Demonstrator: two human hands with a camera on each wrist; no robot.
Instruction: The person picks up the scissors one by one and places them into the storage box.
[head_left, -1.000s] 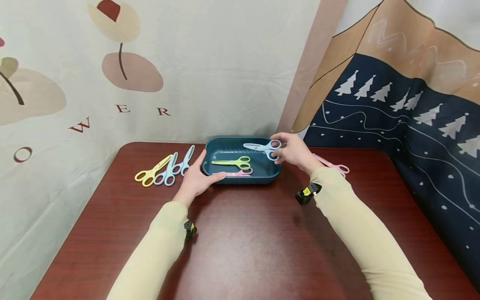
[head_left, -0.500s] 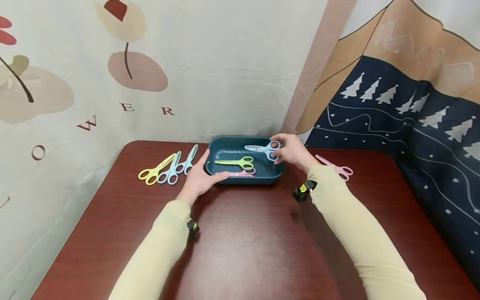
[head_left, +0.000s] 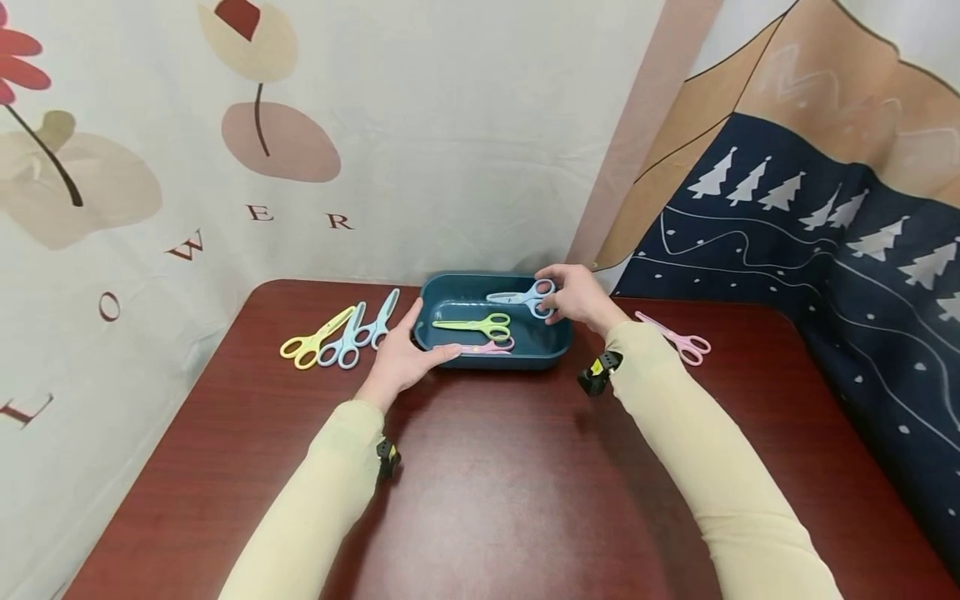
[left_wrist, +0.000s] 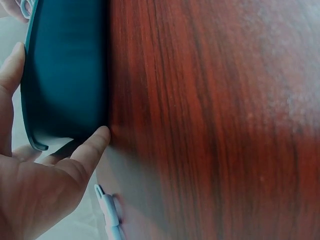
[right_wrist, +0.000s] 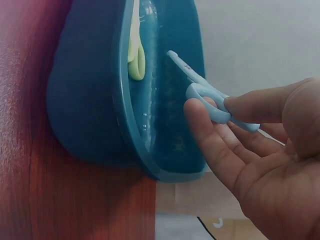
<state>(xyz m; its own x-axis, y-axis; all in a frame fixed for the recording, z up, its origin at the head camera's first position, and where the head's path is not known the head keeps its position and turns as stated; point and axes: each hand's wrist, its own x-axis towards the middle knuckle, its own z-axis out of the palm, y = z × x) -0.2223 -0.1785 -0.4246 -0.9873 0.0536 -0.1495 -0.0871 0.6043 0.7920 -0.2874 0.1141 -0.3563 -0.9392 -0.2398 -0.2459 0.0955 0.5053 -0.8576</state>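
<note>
At the back of the table stands a dark teal plastic bin (head_left: 502, 363). My left hand (head_left: 400, 360) spans its near left corner, thumb along the front rim and extended fingers at the left end. My right hand (head_left: 580, 296) pinches a pair of light blue scissors (head_left: 513, 297) by the handle loops, over the bin's right part. In the right wrist view, the light blue scissors (right_wrist: 206, 95) slant with their tip toward the bin's inside. Yellow-green scissors (head_left: 467, 323) and pink scissors (head_left: 491, 347) lie in the bin; my left thumb partly covers the pink blades.
Left of the bin lie yellow scissors (head_left: 307, 346) and two light blue pairs, the left blue scissors (head_left: 347, 340) and the right blue scissors (head_left: 380, 317). Pink scissors (head_left: 681, 340) lie to the right, behind my right forearm. A printed curtain (head_left: 450, 167) hangs behind the table.
The view has shifted slightly. My right hand, holding the light blue scissors, has moved a little left relative to the bin. My left hand stays at the bin's left corner.
</note>
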